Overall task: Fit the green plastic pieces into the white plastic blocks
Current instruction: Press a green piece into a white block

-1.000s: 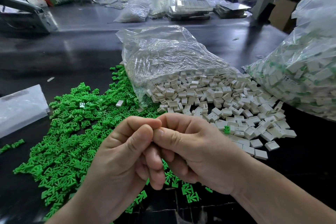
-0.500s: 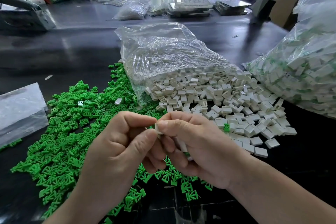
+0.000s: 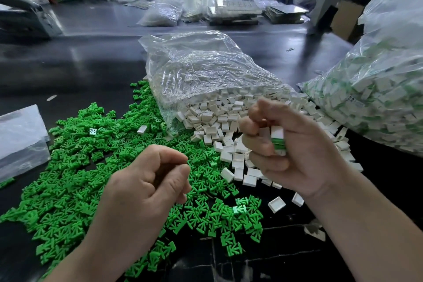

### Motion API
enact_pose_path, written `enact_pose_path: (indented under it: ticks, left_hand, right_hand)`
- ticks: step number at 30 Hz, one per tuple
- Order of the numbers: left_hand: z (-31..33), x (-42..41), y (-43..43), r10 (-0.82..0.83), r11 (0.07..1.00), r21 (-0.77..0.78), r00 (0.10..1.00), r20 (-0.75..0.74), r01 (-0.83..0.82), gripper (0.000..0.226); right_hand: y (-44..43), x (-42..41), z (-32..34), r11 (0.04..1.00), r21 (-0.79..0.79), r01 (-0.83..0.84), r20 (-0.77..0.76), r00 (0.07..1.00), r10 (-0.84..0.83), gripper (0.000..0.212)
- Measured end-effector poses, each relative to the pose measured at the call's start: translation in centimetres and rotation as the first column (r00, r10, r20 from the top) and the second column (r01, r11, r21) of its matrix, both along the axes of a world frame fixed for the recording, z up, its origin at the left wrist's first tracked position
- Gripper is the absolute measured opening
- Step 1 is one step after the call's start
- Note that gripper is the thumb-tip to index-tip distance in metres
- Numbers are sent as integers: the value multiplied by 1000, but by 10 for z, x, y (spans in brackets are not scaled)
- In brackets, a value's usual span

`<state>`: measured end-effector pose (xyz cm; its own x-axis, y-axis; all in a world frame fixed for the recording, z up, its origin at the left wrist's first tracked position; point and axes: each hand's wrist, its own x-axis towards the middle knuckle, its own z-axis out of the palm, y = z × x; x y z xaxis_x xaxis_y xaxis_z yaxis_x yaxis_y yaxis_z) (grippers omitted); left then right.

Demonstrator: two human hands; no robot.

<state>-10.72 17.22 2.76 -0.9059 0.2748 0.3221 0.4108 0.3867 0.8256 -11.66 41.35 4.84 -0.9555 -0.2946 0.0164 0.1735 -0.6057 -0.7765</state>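
Note:
A wide pile of green plastic pieces covers the dark table on the left and centre. White plastic blocks spill from an open clear bag. My right hand is raised over the white heap with its fingers curled round several white blocks fitted with green pieces. My left hand hovers above the green pile with fingers loosely curled; nothing shows between its fingertips.
A large clear bag of blocks with green parts stands at the right. A flat plastic bag lies at the left edge. Loose white blocks lie near my right wrist. Bags and trays sit at the back.
My hands were pressed together on one block; now they have parted. The right hand moved up and right with the blocks, the left dropped toward the green pile.

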Motion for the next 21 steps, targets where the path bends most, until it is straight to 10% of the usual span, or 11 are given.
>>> enact_pose_path:
  ticks: [2,4,9,21]
  left_hand:
    - [-3,-2,-3,8,971,-237,993,-119,-36,18]
    - [-5,-4,-5,-44,898,-437,978,-206,-51,32]
    - [-9,-7,-3,-71,710,-692,964,-255,-130,61]
    - [-13,-11,-2,-108,695,-708,954,-279,-128,10]
  right_hand:
    - [3,4,0,844,509,168,-77,986,-150,13]
    - [-1,9,-1,362,892,271,-240,962,-128,7]
    - [-31,9,-11,-394,890,228,-169,969,180,35]
    - [-35,4,-13,-478,856,196,-112,974,198,19]
